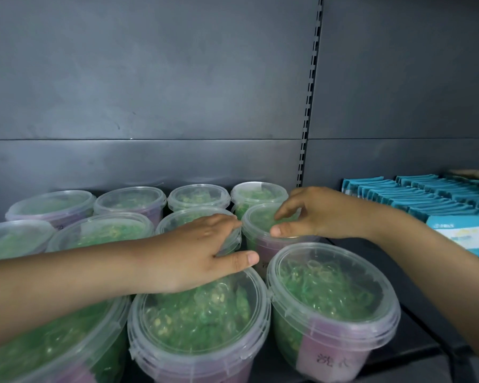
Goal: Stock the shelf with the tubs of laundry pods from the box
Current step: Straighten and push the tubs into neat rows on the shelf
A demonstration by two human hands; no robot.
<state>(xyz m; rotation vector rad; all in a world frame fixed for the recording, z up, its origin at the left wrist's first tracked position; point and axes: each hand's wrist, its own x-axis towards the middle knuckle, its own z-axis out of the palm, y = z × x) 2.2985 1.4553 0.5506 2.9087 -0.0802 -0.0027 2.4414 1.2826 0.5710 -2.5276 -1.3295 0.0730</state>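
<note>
Plainly clear, lidded tubs (390, 322) show green pods (324, 286) and purple labels (329, 355).

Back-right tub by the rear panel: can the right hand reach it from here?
Probably yes. The right hand holds the tub in front of the back-right tub, and nothing lies above its lid. With the neighbouring tub close on its left, a grip from above on the rim looks likeliest.

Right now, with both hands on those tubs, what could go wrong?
The right hand pinches only the rim of the right middle tub, so its lid might pop or it could slip. The tubs are tightly packed; the left hand, gripping the neighbouring tub, may nudge the front right tub off the shelf.
</note>
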